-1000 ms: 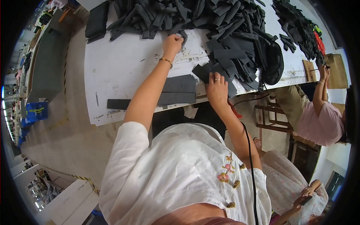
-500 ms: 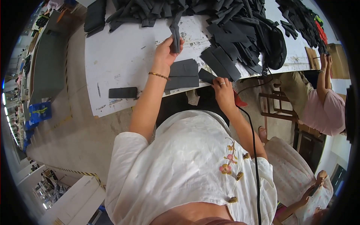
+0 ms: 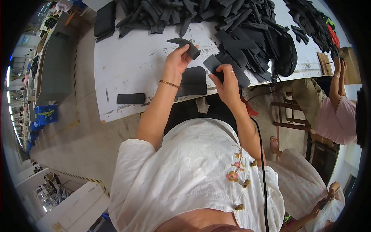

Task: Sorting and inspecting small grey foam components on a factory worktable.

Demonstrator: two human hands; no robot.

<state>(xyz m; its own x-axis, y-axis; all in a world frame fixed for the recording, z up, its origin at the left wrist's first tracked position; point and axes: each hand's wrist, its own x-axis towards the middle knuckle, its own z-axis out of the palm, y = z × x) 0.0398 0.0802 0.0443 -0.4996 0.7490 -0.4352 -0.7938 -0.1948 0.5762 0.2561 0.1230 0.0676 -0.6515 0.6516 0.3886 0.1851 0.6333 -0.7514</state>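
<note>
My left hand [image 3: 178,62] is closed on a dark grey fabric strip [image 3: 190,48], which bends over the fingers and shows a rolled, tube-like end. My right hand [image 3: 227,82] pinches a flat dark rectangular piece [image 3: 210,64] between thumb and fingers, at the near edge of a spread of similar pieces [image 3: 239,71]. Between my forearms, flat dark panels [image 3: 194,82] lie stacked at the table's front edge. Left of my left forearm rests a small black rectangular slab [image 3: 130,98], its kind unclear.
A large heap of dark strips [image 3: 162,15] covers the far side of the white table [image 3: 127,58]. A black bag [image 3: 286,50] sits at the right, and a black cable [image 3: 262,154] runs down past my right arm. Other people are at the right, one in pink [image 3: 340,120].
My left hand has turned its strip from upright to lying across the fingers. The right hand has moved up and away from the table's edge with its flat piece, toward the spread pieces.
</note>
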